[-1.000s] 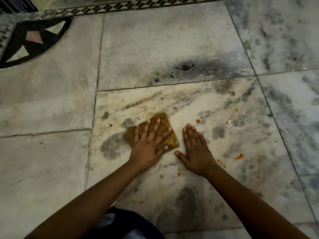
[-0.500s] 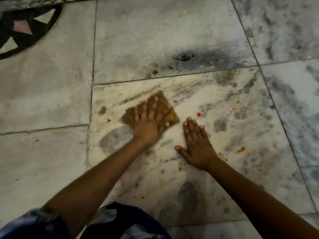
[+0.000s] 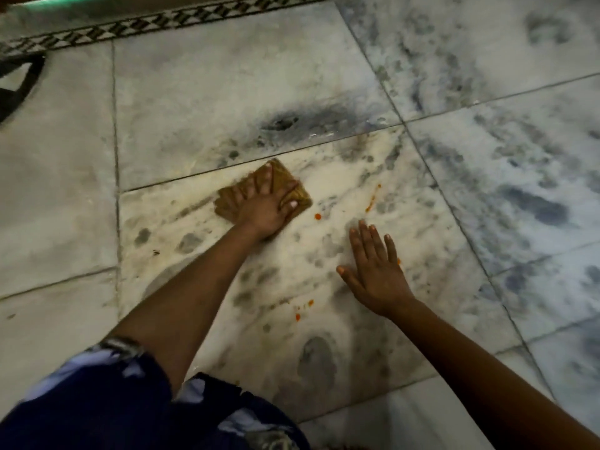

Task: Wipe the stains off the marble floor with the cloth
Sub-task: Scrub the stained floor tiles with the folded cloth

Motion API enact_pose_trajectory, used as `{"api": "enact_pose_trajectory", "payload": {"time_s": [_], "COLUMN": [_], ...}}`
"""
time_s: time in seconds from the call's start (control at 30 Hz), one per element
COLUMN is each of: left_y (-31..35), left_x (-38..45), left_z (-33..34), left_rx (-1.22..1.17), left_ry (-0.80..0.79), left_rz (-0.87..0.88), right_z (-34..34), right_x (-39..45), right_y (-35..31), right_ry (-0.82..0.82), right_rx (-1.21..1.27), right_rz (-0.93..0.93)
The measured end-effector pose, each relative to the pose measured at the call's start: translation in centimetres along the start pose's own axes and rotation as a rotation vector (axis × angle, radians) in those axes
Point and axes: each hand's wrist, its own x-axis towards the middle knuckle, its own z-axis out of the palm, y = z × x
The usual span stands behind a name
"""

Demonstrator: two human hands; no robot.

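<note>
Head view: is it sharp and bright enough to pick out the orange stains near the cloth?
Head view: dim and soft overall, sleeve smeared by motion blur; wide-angle bend curves the tile joints. Orange spot and streak right of the cloth still read clearly; left hand presses it, right hand lies flat.

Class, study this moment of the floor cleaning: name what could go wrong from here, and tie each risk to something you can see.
1. The cloth under the left hand lies apart from the orange spot and streak; strokes there could miss them.
2. The right hand lies flat by orange drips and may smear them.
</note>
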Motion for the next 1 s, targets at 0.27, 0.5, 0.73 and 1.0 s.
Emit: {"api": "enact_pose_trajectory", "payload": {"time_s": [0.27,0.5,0.73,1.0], "left_y": [2.4,2.4,7.7,1.8], "left_x": [-6.4,3.0,-4.2,-1.8], "left_z": [3.8,0.0,4.0,1.3], "left_rx": [0.122,-0.001,0.098,0.087], "left_ry": [0.055,0.067,0.058,0.042], "left_rz": [0.408,0.0,0.298,0.023], "right_z": [-1.4,-0.3,-1.9,-1.5], "right_x": [-2.0,-1.7,-2.3,-5.4], "right_y": [5.4,6.7,8.7,10.8], "right_ry": [0.072,0.075,0.013,0.091], "right_rx": [0.017,0.063,0.041,0.034], "right_rz": [0.217,0.274,0.143,0.14]}}
